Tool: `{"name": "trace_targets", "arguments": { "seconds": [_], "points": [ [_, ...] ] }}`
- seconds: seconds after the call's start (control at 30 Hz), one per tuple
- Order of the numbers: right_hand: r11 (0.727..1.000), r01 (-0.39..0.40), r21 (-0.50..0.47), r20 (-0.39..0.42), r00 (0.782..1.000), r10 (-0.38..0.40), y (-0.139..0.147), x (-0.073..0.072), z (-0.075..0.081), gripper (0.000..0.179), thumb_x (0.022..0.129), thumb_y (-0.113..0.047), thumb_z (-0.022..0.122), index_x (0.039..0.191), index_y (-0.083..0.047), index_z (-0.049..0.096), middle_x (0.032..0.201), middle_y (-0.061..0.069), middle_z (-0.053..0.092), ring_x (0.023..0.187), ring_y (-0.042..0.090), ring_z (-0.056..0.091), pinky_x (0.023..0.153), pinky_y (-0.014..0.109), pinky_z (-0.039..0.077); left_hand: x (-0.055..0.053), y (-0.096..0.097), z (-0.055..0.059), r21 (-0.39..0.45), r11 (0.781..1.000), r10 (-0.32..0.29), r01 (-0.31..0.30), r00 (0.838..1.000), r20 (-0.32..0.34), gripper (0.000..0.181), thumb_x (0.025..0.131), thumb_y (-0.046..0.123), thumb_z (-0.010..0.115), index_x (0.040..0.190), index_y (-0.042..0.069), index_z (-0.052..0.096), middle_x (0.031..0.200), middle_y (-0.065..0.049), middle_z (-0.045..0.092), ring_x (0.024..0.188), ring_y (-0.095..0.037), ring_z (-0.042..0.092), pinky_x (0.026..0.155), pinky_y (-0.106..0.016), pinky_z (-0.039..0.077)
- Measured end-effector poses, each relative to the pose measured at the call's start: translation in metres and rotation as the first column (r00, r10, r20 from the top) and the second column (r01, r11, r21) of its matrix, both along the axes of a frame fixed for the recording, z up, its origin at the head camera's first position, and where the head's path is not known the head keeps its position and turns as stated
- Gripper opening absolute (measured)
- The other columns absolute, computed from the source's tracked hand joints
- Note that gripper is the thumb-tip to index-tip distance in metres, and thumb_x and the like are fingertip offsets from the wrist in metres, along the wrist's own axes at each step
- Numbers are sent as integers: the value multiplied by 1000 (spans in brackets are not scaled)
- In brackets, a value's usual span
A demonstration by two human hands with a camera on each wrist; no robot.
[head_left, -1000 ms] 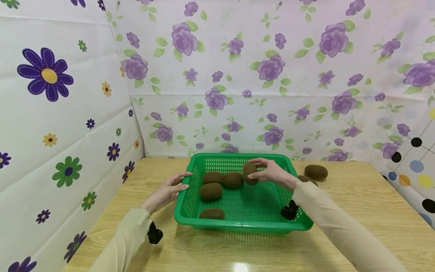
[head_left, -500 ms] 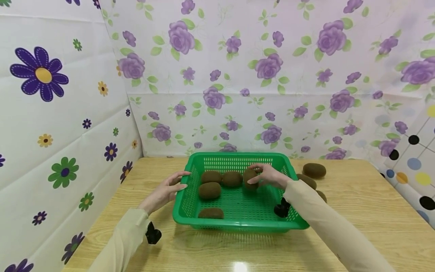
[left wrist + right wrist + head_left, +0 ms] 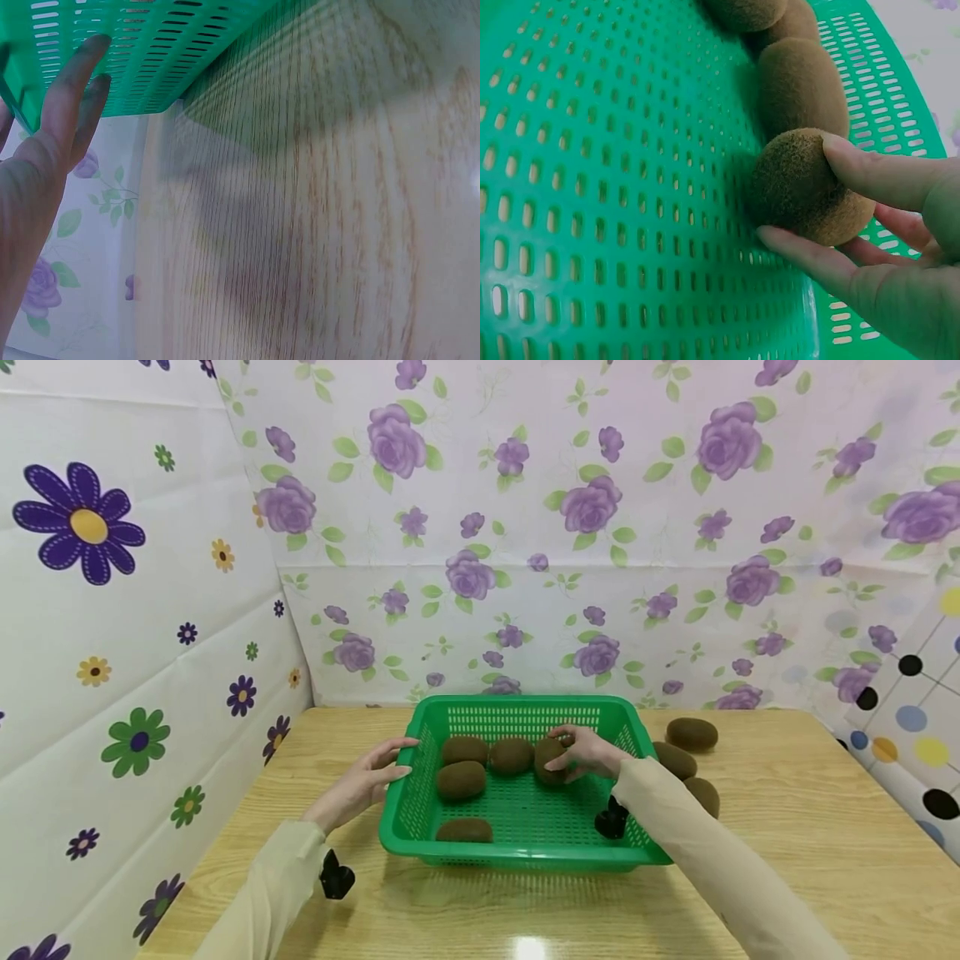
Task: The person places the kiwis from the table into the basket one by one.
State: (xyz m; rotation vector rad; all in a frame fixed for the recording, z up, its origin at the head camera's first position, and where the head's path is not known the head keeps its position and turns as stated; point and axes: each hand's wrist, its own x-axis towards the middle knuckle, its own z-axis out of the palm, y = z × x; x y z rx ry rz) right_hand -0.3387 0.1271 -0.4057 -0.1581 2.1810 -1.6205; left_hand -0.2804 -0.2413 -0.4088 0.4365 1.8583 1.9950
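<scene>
Kiwi (image 3: 802,187) is pinched between the thumb and fingers of the right hand (image 3: 588,753), low inside the green basket (image 3: 517,857), just beside a row of two other kiwis (image 3: 487,752). Straight fingers of the left hand (image 3: 367,779) are pressed flat against the basket's left wall.

1. A brown, fuzzy kiwi (image 3: 806,184) is pinched by the right hand (image 3: 889,255), thumb above and fingers (image 3: 810,259) below.
2. The held kiwi is seen touching the slotted floor of a green basket (image 3: 615,195).
3. A second kiwi (image 3: 799,82) is seen just beyond the held one, very close to it; whether they touch cannot be told.
4. Further kiwis (image 3: 769,15) are lined up behind it, cut off by the top edge.
5. The basket's perforated rim (image 3: 885,97) is seen to the right of the fruit row.
</scene>
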Motion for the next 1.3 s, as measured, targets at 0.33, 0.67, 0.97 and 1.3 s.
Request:
{"name": "trace_targets", "arguments": {
  "seconds": [0.33, 0.67, 0.97, 1.3],
  "points": [
    [999, -38, 28, 4, 999, 37, 2, 4, 5, 65, 78, 7, 66, 135, 1, 36, 134, 29, 27, 104, 41, 47, 73, 50, 47, 2, 2, 2, 1, 1000, -9, 9, 1000, 1, 49, 93, 8, 50, 139, 9, 31, 146, -12, 3, 123, -32, 30, 88, -44, 39],
    [995, -98, 1, 37, 995, 97, 19, 1, 36, 63, 83, 2, 63, 137, 1, 31, 136, 31, 20, 115, 44, 36, 78, 55, 42, 1, 2, 4, 39, 999, -16, 15, 1000, 5, 50, 93, 5, 49, 139, 4, 29, 142, -17, 16, 113, -39, 42, 84, -47, 42],
    [976, -182, -120, 22, 982, 186, 43, 1, 70, 60, 88, -1, 57, 139, 2, 25, 135, 31, 23, 113, 39, 41, 78, 48, 45, 1, 3, 4, 51, 999, -12, 11, 1000, 17, 51, 93, 4, 49, 139, 4, 28, 141, -17, 17, 112, -38, 43, 84, -46, 42],
    [959, -236, -158, -2, 971, 238, 77, 16, 93, 56, 89, -5, 58, 136, 6, 30, 132, 29, 31, 110, 34, 47, 83, 47, 43, 2, 2, 3, 51, 998, -38, 38, 999, 4, 50, 95, 5, 47, 140, 5, 26, 141, -17, 15, 114, -37, 41, 86, -44, 41]
  ]
}}
